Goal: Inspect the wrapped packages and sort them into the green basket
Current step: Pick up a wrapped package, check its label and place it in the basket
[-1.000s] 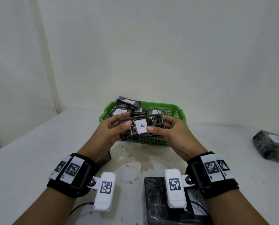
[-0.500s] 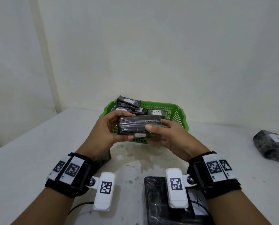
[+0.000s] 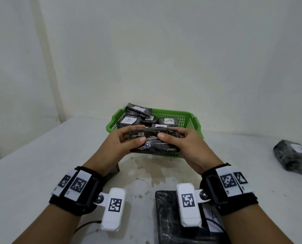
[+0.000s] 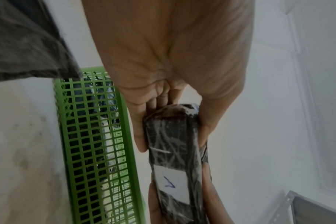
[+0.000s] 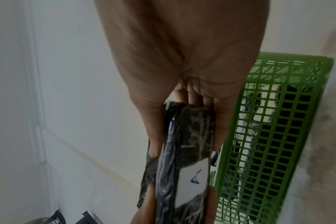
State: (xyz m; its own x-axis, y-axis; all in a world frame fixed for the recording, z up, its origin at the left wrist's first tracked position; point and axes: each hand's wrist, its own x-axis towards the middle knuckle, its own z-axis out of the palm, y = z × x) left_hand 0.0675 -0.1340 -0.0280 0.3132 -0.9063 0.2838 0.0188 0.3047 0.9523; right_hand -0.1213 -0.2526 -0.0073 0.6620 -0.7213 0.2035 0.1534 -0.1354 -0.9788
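Observation:
Both hands hold one black plastic-wrapped package (image 3: 153, 141) in the air, just in front of the green basket (image 3: 194, 123). My left hand (image 3: 129, 140) grips its left end, thumb on top, fingers under. My right hand (image 3: 174, 140) grips the right end the same way. The package's plain side faces me; its white label marked "A" (image 4: 171, 183) faces down and away, seen in both wrist views (image 5: 194, 178). The basket holds several wrapped packages, one labelled "B" (image 3: 128, 120), others "A" (image 3: 168, 121).
A large flat black package with an "A" label (image 3: 173, 226) lies on the white table near me, under my right wrist. Another dark wrapped package (image 3: 294, 158) sits at the table's right edge. A dark object (image 3: 114, 171) lies partly hidden under my left wrist.
The held package has been turned over: its "A" label faced me a second ago and now faces down and away. Both hands kept their grip and dropped slightly.

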